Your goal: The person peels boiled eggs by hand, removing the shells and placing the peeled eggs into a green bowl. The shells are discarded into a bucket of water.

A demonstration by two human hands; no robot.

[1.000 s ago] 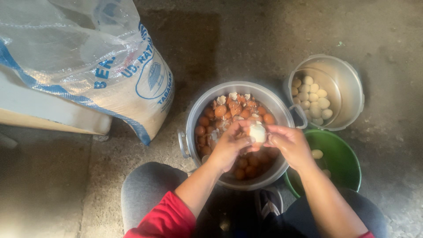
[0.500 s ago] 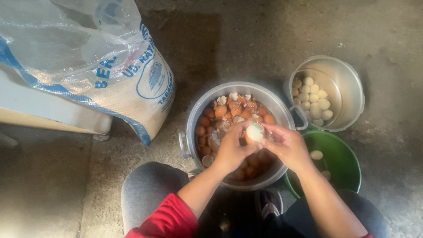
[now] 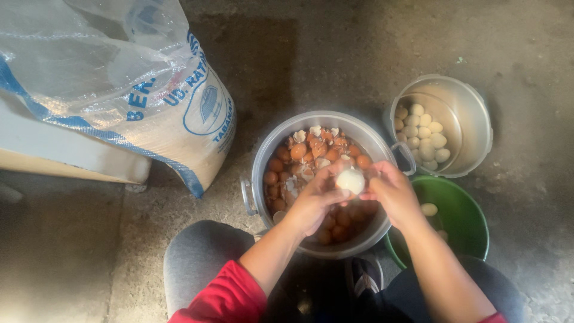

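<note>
Over the large metal pot (image 3: 263,155) of brown eggs (image 3: 276,165) and broken shell, I see the left hand (image 3: 314,200) and right hand (image 3: 391,194) curled together around a pale peeled egg (image 3: 350,180). A smaller pot (image 3: 478,128) holds white eggs; the green basin (image 3: 463,218) holds perhaps two.

Big pot (image 3: 263,164) sits center on the floor (image 3: 359,54), eggs and shells inside. Both hands (image 3: 314,203) (image 3: 391,194) hold a peeled egg (image 3: 350,180) above it. Sack (image 3: 119,90) to the left. Smaller pot (image 3: 472,119) of peeled eggs right-rear; bowl (image 3: 463,221) just right-front, eggs inside.
</note>
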